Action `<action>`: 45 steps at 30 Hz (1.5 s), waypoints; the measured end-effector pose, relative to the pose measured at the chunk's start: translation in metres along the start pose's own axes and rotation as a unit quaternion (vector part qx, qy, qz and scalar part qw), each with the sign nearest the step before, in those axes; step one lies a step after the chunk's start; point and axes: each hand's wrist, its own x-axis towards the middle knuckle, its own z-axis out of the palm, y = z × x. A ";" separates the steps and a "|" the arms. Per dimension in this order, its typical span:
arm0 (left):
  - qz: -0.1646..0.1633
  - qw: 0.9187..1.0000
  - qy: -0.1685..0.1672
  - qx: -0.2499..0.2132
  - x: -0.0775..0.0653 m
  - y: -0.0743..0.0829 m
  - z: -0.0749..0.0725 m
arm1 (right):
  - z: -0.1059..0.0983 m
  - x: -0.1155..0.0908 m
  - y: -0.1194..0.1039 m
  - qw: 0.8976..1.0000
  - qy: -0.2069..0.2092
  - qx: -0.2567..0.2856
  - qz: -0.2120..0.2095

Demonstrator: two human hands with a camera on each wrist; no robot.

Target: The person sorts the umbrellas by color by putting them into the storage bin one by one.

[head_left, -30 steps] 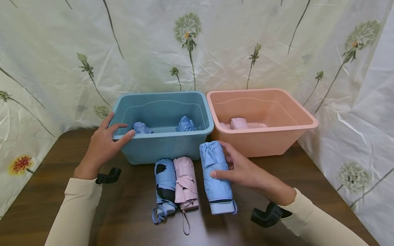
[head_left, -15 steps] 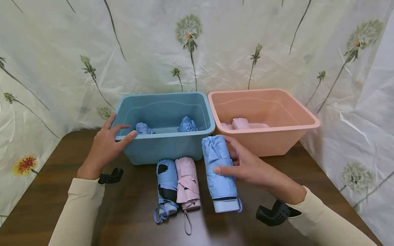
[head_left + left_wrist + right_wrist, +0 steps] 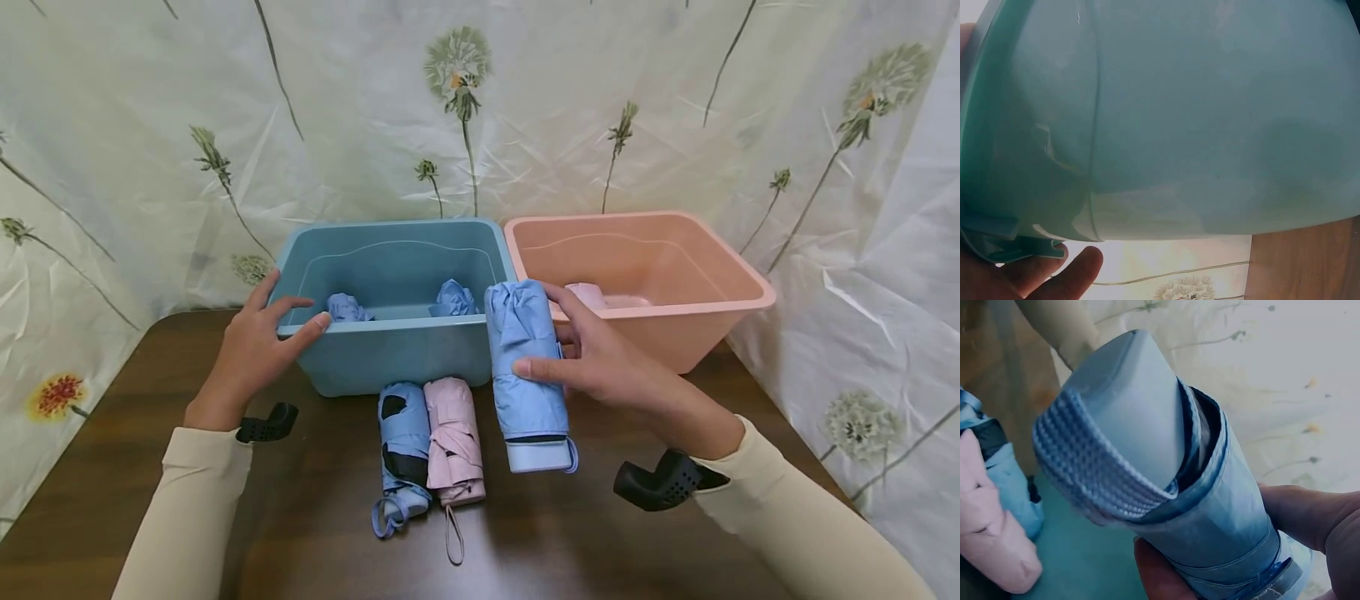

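Observation:
My right hand [image 3: 600,354] holds a folded light-blue umbrella [image 3: 527,375], thumb across its front and fingers behind. Raised above the table, the umbrella covers part of both bins' near sides. In the right wrist view its pale handle end and woven strap [image 3: 1097,462] show close up. My left hand [image 3: 255,350] rests on the left front corner of the blue bin [image 3: 397,354], fingers spread. Its fingertips [image 3: 1082,269] stick out past the rim in the left wrist view. A blue-and-black folded umbrella [image 3: 403,437] and a pink folded umbrella [image 3: 454,442] lie side by side on the table.
To the right of the blue bin stands a peach bin [image 3: 675,312] with a pink bundle [image 3: 587,294] inside. Two blue bundles, one left [image 3: 347,307] and one right [image 3: 453,298], lie in the blue bin. A flowered sheet [image 3: 360,108] hangs behind the brown table [image 3: 315,508].
My right hand has lifted the light-blue umbrella higher, up to the bins' rims, where it now hides part of the pink bundle. The left hand stays on the blue bin's corner.

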 end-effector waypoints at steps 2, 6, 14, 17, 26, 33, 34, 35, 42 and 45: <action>0.001 1.000 0.000 0.000 0.000 -0.001 0.000 | -0.001 0.005 -0.006 1.000 0.011 0.006 0.009; 0.002 1.000 0.000 0.000 0.000 -0.002 0.001 | -0.001 0.017 -0.016 1.000 0.021 0.016 0.015; 0.000 1.000 0.003 0.000 0.001 -0.001 0.001 | -0.001 0.045 -0.026 1.000 0.026 0.004 0.007; 0.000 1.000 0.005 0.000 0.001 -0.001 0.000 | -0.002 0.055 -0.029 1.000 0.019 0.020 -0.011; 0.000 1.000 0.004 0.001 0.002 -0.002 0.000 | 0.000 0.086 -0.041 0.996 0.056 0.063 0.006; 0.002 1.000 0.006 -0.001 0.003 -0.004 0.002 | 0.002 0.112 -0.043 0.991 0.084 0.096 0.039; 0.002 1.000 0.006 -0.002 0.003 -0.004 0.002 | 0.002 0.117 -0.042 0.990 0.086 0.106 0.040; 0.002 1.000 0.005 -0.003 0.003 -0.004 0.003 | 0.002 0.121 -0.040 0.988 0.086 0.118 0.040; 0.004 1.000 0.006 -0.007 0.002 -0.004 0.002 | 0.007 0.148 -0.028 0.983 0.103 0.144 0.057; 0.005 1.000 0.010 -0.007 0.002 -0.004 0.002 | 0.010 0.159 -0.024 0.981 0.117 0.139 0.072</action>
